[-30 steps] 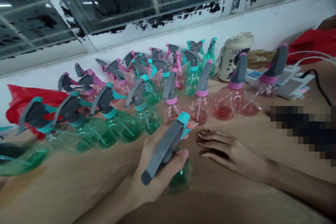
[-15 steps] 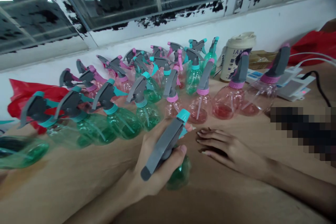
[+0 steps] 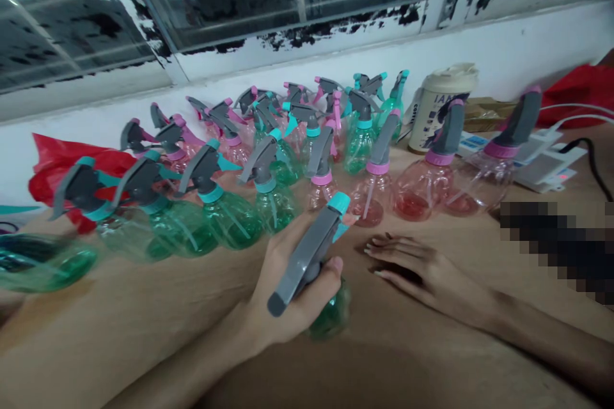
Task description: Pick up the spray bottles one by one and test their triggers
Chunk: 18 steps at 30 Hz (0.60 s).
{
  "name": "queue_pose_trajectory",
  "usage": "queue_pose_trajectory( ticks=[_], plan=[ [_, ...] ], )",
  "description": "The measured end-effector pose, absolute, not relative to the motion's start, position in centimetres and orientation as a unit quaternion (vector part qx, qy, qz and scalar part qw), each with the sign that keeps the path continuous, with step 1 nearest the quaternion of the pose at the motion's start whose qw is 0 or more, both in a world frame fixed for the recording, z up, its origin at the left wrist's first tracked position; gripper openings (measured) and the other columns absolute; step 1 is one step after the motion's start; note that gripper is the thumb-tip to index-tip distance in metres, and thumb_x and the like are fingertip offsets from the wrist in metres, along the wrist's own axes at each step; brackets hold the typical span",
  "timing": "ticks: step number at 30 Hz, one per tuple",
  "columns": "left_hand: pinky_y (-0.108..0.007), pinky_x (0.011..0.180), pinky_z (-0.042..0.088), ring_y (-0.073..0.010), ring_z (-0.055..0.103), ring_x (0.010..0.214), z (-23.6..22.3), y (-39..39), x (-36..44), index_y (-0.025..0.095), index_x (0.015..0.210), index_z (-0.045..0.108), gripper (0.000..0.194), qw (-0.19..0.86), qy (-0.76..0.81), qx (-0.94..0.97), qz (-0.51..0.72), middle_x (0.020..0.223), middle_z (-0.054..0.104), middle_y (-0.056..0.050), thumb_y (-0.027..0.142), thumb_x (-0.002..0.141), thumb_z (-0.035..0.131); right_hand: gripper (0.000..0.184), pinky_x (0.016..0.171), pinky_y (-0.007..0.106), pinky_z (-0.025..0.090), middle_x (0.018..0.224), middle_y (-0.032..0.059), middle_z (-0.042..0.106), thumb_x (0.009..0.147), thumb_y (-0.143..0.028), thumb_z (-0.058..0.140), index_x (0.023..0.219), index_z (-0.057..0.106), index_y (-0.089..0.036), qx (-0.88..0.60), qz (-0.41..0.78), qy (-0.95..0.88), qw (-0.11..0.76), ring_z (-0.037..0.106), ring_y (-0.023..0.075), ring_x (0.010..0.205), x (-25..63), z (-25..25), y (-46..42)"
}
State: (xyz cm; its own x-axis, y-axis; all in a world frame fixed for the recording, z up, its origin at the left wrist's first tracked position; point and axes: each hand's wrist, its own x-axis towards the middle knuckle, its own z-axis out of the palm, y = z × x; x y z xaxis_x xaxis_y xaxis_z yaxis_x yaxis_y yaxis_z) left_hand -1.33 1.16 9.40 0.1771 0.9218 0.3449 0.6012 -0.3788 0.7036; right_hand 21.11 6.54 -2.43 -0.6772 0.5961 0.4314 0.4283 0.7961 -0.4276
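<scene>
My left hand [image 3: 283, 287] is wrapped round the neck of a green spray bottle [image 3: 330, 316] with a grey and turquoise trigger head. The bottle is upright at the front of the table, its nozzle pointing away from me; my palm and fingers hide its neck. To its right my right hand [image 3: 419, 265] rests on the table, fingers stretched out, holding nothing. Just beyond my hands stand a green spray bottle [image 3: 275, 208] and a pink spray bottle [image 3: 369, 201], both with some liquid inside.
Several more green and pink spray bottles crowd the table [image 3: 192, 307] towards the wall. A lidded paper cup [image 3: 439, 102] stands behind them. White power strips [image 3: 542, 163] with cables lie at the right. Red plastic bags [image 3: 71, 169] sit at both sides.
The whole scene has shifted slightly to the right in view. My left hand keeps its grip on the spray bottle, and my right hand stays flat on the table.
</scene>
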Motion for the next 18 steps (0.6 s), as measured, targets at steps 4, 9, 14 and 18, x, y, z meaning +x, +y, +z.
queue_pose_trajectory(
  ticks=[4, 9, 14, 18],
  plan=[
    [-0.032, 0.074, 0.053, -0.0181, 0.062, 0.078, 8.98, 1.17, -1.30, 0.023, 0.089, 0.056, 0.018, 0.186, 0.491, 0.752, 0.398, 0.086, 0.062, -0.003, 0.016, 0.074, 0.048, 0.031, 0.095, 0.040, 0.047, 0.117, 0.0031, 0.064, 0.089, -0.026, 0.048, 0.119, 0.056, -0.025, -0.294, 0.167, -0.897, 0.286, 0.056, 0.0195, 0.112, 21.31, -2.05, 6.48],
    [-0.030, 0.070, 0.053, -0.0170, 0.061, 0.075, 8.72, 1.10, -1.23, 0.023, 0.087, 0.055, 0.016, 0.164, 0.489, 0.756, 0.403, 0.085, 0.061, -0.001, 0.014, 0.074, 0.049, 0.029, 0.095, 0.039, 0.048, 0.117, 0.0026, 0.063, 0.090, -0.027, 0.047, 0.117, 0.057, -0.025, -0.306, 0.178, -0.893, 0.278, 0.056, 0.0187, 0.111, 21.38, -1.76, 6.39],
    [-0.031, 0.063, 0.051, -0.0153, 0.058, 0.062, 8.76, 1.05, -1.19, 0.023, 0.084, 0.053, 0.015, 0.178, 0.494, 0.747, 0.406, 0.077, 0.058, -0.001, 0.014, 0.072, 0.048, 0.029, 0.096, 0.038, 0.048, 0.116, 0.0040, 0.064, 0.090, -0.027, 0.048, 0.116, 0.059, -0.023, -0.310, 0.177, -0.889, 0.287, 0.056, 0.0192, 0.111, 21.33, -1.71, 6.22],
    [-0.031, 0.072, 0.052, -0.0169, 0.061, 0.074, 8.90, 1.22, -1.17, 0.021, 0.090, 0.054, 0.021, 0.192, 0.485, 0.748, 0.411, 0.085, 0.061, -0.003, 0.014, 0.071, 0.048, 0.027, 0.096, 0.039, 0.047, 0.115, 0.0040, 0.064, 0.090, -0.025, 0.048, 0.113, 0.061, -0.024, -0.304, 0.180, -0.889, 0.292, 0.057, 0.0192, 0.111, 21.36, -1.80, 6.08]
  ],
)
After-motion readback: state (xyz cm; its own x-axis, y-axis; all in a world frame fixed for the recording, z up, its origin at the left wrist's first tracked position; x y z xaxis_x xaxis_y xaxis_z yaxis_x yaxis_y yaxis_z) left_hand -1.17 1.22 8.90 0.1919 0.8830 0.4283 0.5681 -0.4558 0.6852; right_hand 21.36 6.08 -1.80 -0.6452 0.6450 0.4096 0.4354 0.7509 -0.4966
